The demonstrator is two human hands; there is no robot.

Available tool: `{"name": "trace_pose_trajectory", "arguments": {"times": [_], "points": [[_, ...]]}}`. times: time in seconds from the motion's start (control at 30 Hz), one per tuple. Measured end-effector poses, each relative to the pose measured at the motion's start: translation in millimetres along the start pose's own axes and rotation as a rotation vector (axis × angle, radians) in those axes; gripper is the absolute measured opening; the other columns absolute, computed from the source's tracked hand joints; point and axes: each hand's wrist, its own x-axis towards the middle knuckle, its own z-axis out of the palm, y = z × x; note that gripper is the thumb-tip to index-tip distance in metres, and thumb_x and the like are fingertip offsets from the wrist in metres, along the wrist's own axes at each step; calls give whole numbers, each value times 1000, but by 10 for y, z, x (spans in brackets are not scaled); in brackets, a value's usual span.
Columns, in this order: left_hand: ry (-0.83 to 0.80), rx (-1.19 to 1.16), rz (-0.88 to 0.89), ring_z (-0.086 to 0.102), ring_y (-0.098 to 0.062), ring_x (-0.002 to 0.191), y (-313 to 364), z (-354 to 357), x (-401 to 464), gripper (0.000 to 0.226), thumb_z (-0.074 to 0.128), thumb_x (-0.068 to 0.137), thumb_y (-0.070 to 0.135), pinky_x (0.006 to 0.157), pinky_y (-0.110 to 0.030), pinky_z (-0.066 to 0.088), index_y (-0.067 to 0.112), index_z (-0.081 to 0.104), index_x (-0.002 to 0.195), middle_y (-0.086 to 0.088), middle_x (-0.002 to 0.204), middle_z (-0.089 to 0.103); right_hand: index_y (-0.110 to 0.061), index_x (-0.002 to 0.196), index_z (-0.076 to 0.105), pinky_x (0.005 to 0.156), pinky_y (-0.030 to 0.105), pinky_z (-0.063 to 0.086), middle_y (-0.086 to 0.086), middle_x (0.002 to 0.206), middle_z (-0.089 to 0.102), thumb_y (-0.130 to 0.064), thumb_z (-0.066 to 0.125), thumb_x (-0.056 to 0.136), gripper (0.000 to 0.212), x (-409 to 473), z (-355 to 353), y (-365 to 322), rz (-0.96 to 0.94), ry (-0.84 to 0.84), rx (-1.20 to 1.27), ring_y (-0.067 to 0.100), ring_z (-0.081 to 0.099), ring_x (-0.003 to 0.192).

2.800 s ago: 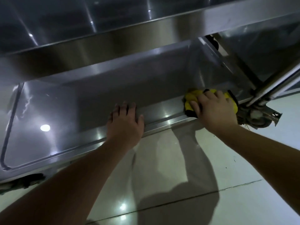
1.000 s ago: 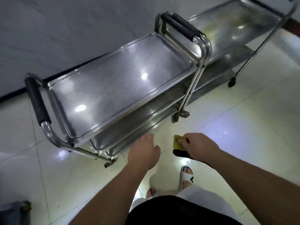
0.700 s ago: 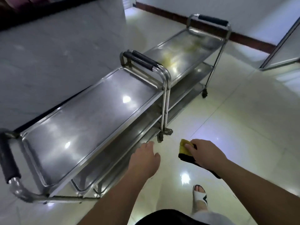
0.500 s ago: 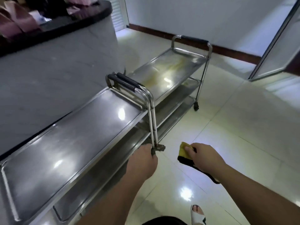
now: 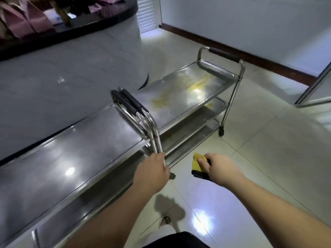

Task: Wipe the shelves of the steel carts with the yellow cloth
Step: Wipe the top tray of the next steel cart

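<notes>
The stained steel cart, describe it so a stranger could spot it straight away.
Along the curved grey counter stand two steel carts end to end, handles touching. It is the farther three-shelf cart, nearer the white wall with the brown skirting. Unlike the near cart's clean top, its top shelf carries yellow smears.

The floor (image 5: pixel 268 158) is made of big, pale, shiny tiles with thin dark lines between them. Bright spots of light shine on it. A curved counter (image 5: pixel 71 68) with a grey stone front and a black top stands at the left. The far wall (image 5: pixel 250 24) is white, with a dark brown baseboard (image 5: pixel 250 59) along its bottom. White slatted blinds (image 5: pixel 146 13) hang in the far corner.
</notes>
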Motion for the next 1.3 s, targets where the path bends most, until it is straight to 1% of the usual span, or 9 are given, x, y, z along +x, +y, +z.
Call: {"name": "trace_pose_trajectory", "arguments": {"times": [0.2,0.33,0.5,0.7,0.83,0.97,1.13,1.23,1.3], "points": [[12,-21,-72,58,-22,122,-211,-6,1025,44,45,102,42,103,-41,49,26,49,143,0,138,57,-29,78,47,69,45,55,-5,76,59,-57,36,105,41,1087,-155,-103,-48,-25,-33,18,58,72],[31,-60,-110,60,-24,116,-435,-75,1834,41,38,100,44,99,-42,51,27,55,133,-2,132,62,-27,81,51,70,44,55,-3,76,60,-58,37,105,41,1824,-396,-210,-53,-41,-68,19,60,72],[-6,-97,-124,48,-23,138,-751,-286,2614,52,38,106,41,114,-41,42,22,45,153,-2,155,49,-27,78,51,68,43,51,-3,75,59,-55,38,106,42,2571,-605,-316,-96,-48,-44,17,58,69],[48,-118,-265,57,-22,122,-1023,-301,3161,44,43,104,41,101,-41,50,25,51,144,0,139,58,-27,80,50,64,38,42,-7,73,56,-54,39,106,40,3388,-677,-490,-187,-146,-95,20,59,76],[82,-119,-360,56,-21,122,-1135,-294,3498,47,42,105,44,101,-38,49,25,48,148,2,140,55,-29,88,51,67,37,47,-2,83,62,-56,38,105,35,4045,-637,-654,-296,-233,-145,28,65,87],[130,-125,-495,55,-23,120,-1159,-302,3776,43,45,104,40,100,-39,49,24,53,143,1,136,56,-23,94,60,74,39,52,0,85,63,-57,39,104,42,4720,-572,-788,-443,-353,-166,26,63,85],[210,-122,-548,56,-23,117,-1196,-219,4034,37,43,103,38,98,-42,50,18,61,129,1,126,58,-23,95,60,62,36,38,-4,81,59,-51,41,107,35,5167,-406,-981,-596,-401,-178,21,56,74],[284,-113,-569,54,-24,124,-1229,-147,4234,36,44,103,35,102,-46,49,14,64,125,-3,131,59,-26,89,53,70,40,50,-6,81,56,-51,40,107,34,5348,-108,-1085,-646,-414,-117,20,58,77],[288,-102,-564,46,-28,139,-1253,-105,4353,41,43,105,34,113,-47,42,12,62,132,-8,145,54,-27,95,54,70,39,48,-6,88,56,-50,37,108,32,5346,134,-1124,-720,-338,-147,21,56,84]]}}
